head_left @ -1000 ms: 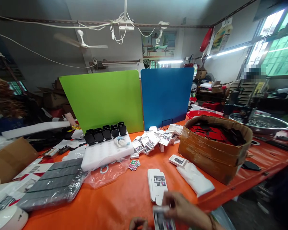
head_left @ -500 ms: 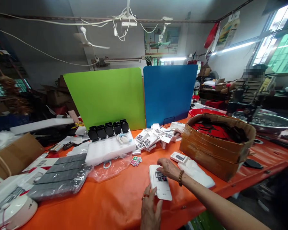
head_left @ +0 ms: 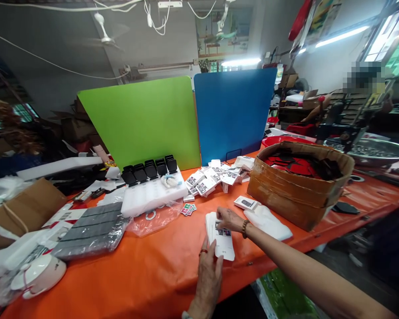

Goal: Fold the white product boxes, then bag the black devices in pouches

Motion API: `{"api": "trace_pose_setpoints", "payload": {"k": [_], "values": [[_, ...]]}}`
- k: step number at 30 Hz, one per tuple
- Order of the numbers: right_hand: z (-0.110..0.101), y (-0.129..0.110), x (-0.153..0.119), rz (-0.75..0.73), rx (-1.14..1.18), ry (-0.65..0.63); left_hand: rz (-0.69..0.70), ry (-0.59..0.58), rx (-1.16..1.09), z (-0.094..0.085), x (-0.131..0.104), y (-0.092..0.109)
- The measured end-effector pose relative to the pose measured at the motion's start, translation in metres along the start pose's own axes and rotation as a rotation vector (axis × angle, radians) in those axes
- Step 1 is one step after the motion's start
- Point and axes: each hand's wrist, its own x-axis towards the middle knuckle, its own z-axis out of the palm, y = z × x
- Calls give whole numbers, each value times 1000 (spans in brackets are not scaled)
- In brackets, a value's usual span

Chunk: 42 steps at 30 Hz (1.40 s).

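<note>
A stack of white printed leaflets (head_left: 224, 249) with rounded corners lies on the orange table cover, with small pictures and text on its top sheet. My left hand (head_left: 209, 270) rests at the stack's near left edge, its fingers spread and touching the leaflets. At the upper right of the stack, my right hand (head_left: 231, 220) has curled fingers pinched on the top leaflet; its fingertips are partly hidden. A small white box (head_left: 245, 203) and white foam bags (head_left: 269, 223) lie just beyond my right wrist.
White boxes (head_left: 208, 184) are heaped before the blue panel (head_left: 234, 115). Black parts (head_left: 149, 170) stand in white foam (head_left: 153, 197) at left. A cardboard box (head_left: 286, 195) of red and black pieces stands right. A person (head_left: 362, 84) is in the right background.
The view has tilted down, so the table things sit higher in it. Both hands stay at the leaflet stack; the right fingers have curled more at its top.
</note>
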Motion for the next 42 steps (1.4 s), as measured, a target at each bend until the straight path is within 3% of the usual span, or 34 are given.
{"api": "trace_pose_setpoints", "payload": {"k": [3,7,10,16,18,21,24,27,29,31,33,35,38,42], "values": [[-6,-5,-13,-45,71,10,-59,95,-106,-14,8,14],[-3,-19,-39,-86,154,17,-92,79,-196,-32,11,32],[7,-22,-56,-64,362,11,-97,55,-195,-40,4,38],[40,-21,-73,81,962,-218,-162,-32,-60,-39,-22,31],[51,-23,-79,74,1037,-265,-202,-49,-71,-40,-31,33],[62,-30,-89,40,1039,-329,-239,-114,-259,-44,-42,42],[64,-37,-100,-46,905,-218,-264,-134,-481,-48,-47,46],[60,-38,-110,-137,694,163,-357,-80,-686,-51,-46,40],[63,-31,-115,-84,635,339,-436,-29,-826,-51,-44,34],[73,-21,-120,3,732,249,-497,26,-910,-51,-43,29],[90,-9,-124,53,929,1,-536,71,-929,-49,-44,26],[106,0,-129,70,1083,-146,-556,89,-926,-45,-46,25],[120,9,-140,82,1069,-82,-564,111,-906,-41,-51,22],[121,12,-157,39,959,43,-585,97,-834,-35,-65,12]]}}
